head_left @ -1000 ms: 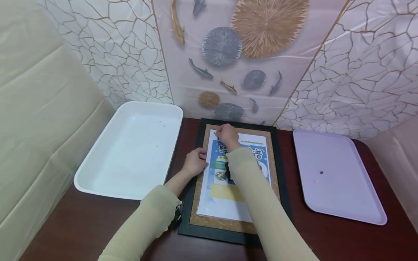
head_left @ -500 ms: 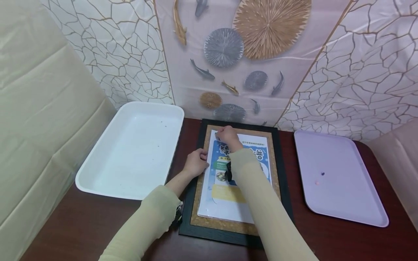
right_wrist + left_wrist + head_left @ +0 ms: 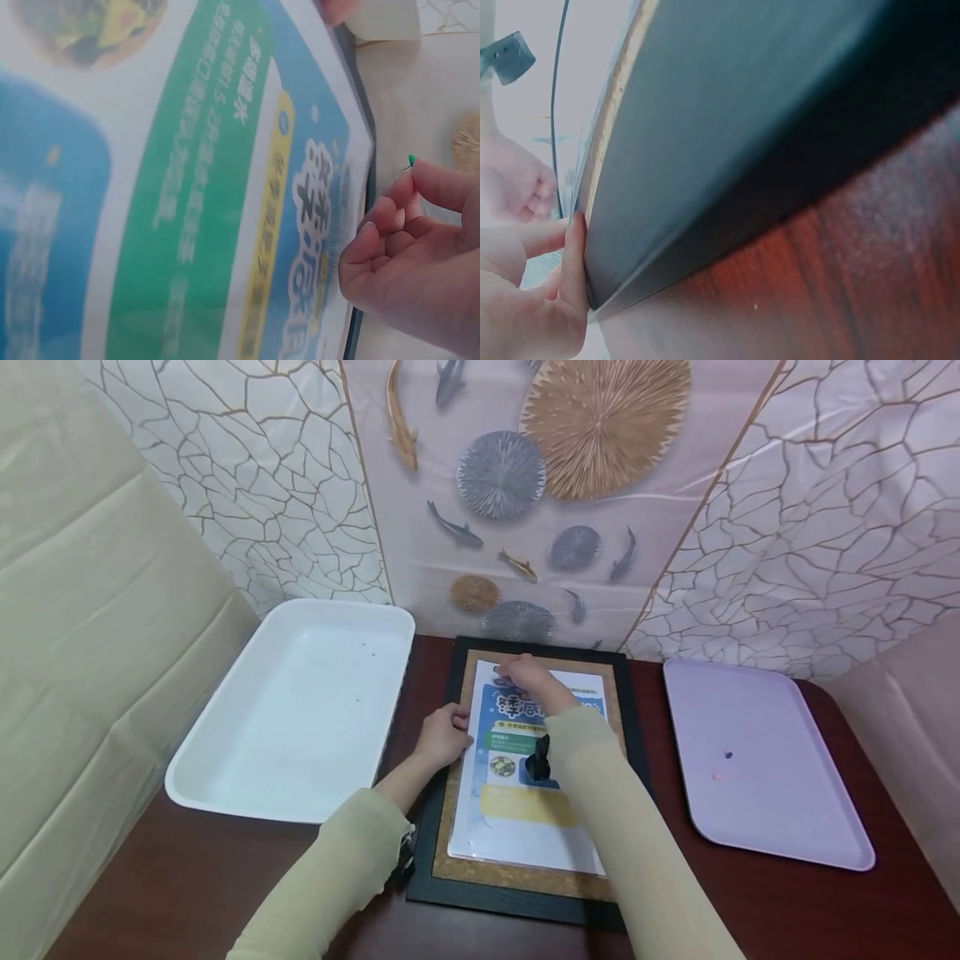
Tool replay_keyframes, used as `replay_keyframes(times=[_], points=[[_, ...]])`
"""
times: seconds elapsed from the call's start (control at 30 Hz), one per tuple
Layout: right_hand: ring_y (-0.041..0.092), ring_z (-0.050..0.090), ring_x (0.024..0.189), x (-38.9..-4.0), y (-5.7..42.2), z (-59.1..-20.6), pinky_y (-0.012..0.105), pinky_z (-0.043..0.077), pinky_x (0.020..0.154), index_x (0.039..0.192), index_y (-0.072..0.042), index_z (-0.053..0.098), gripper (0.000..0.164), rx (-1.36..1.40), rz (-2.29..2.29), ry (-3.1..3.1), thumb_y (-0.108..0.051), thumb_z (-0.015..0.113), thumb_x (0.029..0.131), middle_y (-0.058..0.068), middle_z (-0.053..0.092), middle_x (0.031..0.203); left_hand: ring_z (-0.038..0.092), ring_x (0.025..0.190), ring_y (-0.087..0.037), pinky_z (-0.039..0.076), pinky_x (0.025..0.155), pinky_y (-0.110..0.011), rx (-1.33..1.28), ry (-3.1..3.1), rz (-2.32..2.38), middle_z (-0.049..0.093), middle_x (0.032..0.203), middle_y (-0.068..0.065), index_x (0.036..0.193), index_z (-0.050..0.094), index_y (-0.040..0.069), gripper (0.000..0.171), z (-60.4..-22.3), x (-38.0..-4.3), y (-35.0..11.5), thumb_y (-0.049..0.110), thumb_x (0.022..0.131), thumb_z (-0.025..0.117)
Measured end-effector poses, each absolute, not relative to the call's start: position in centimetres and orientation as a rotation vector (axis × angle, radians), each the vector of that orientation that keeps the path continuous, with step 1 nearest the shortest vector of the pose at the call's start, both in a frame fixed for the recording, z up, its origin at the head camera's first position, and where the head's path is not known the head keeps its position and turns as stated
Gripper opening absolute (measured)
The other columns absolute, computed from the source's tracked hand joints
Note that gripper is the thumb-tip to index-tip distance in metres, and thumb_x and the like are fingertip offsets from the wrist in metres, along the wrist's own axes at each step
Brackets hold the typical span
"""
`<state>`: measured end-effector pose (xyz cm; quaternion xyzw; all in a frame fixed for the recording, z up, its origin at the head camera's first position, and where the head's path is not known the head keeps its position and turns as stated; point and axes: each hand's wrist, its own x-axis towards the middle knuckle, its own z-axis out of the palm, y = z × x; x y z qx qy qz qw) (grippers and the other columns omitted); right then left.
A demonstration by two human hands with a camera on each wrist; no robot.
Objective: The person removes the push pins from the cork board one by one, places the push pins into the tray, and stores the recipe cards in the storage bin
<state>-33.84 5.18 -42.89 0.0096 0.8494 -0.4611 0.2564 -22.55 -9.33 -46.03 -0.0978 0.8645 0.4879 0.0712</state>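
A printed poster [image 3: 517, 839] with blue, green and yellow areas lies on a cork board [image 3: 525, 877] set in a black frame [image 3: 517, 906]. My left hand [image 3: 442, 735] rests at the poster's left edge; in the left wrist view, its fingertips [image 3: 576, 225] touch where the sheet meets the cork. Near the poster's top left corner, my right hand [image 3: 536, 681] pinches a small green push pin [image 3: 412, 160] between thumb and index finger. The pin's thin point shows in the right wrist view, and the other fingers curl in toward the palm.
A white tray [image 3: 300, 710] stands to the left of the board. To its right lies a lilac tray [image 3: 765, 760] with two tiny bits on it, one dark and one pink. Patterned cloth walls [image 3: 517, 602] close off the back and sides of the dark wooden table [image 3: 187, 877].
My right hand and forearm have swung slightly to the right, uncovering more of the poster's title. The left hand keeps its place at the edge. The head view has shifted a little.
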Motion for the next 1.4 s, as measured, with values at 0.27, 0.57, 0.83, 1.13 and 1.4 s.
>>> replay_keyframes(times=[0.27,0.57,0.83,1.13,1.4], points=[[0.020,0.040,0.069,-32.8,7.9,-41.8,0.030,0.038,0.072,0.079,-0.002,0.050,0.025,-0.004,-1.325,2.241,-0.020,0.045,0.096,0.001,0.043,0.068,0.059,0.092,-0.023,0.055,0.059,-0.025,-0.303,2.607,1.460,0.060,0.104,-0.015,0.123,0.055,0.000,0.041,-45.8,-22.5,-9.3,-0.001,0.083,0.062],[0.021,0.040,0.069,-31.2,11.1,-41.6,0.030,0.035,0.073,0.093,0.005,0.052,0.028,-0.010,-1.258,2.251,-0.021,0.041,0.098,0.002,0.039,0.068,0.060,0.092,-0.023,0.056,0.062,-0.025,-0.307,2.608,1.444,0.061,0.104,-0.014,0.124,0.055,0.000,0.041,-45.9,-22.3,-9.2,-0.001,0.083,0.062],[0.017,0.040,0.074,-29.5,14.0,-41.2,0.026,0.031,0.069,0.093,0.004,0.047,0.023,0.011,-1.311,2.175,-0.016,0.037,0.099,0.002,0.042,0.075,0.059,0.093,-0.023,0.055,0.062,-0.025,-0.315,2.606,1.458,0.060,0.104,-0.014,0.125,0.054,0.001,0.043,-45.9,-22.4,-9.2,0.000,0.083,0.061],[0.020,0.043,0.083,-27.7,17.7,-41.3,0.028,0.031,0.073,0.094,0.004,0.049,0.023,0.065,-1.356,2.158,-0.015,0.039,0.097,0.004,0.045,0.077,0.059,0.092,-0.023,0.056,0.065,-0.026,-0.307,2.614,1.445,0.061,0.104,-0.015,0.125,0.054,0.000,0.043,-45.9,-22.4,-9.1,0.000,0.083,0.061],[0.017,0.043,0.073,-26.4,20.6,-41.5,0.026,0.033,0.067,0.078,-0.003,0.053,0.027,0.029,-1.457,2.146,-0.011,0.037,0.097,0.001,0.047,0.071,0.059,0.095,-0.024,0.056,0.071,-0.028,-0.302,2.618,1.427,0.060,0.107,-0.014,0.127,0.052,0.001,0.043,-46.1,-22.3,-8.9,0.001,0.085,0.060]])
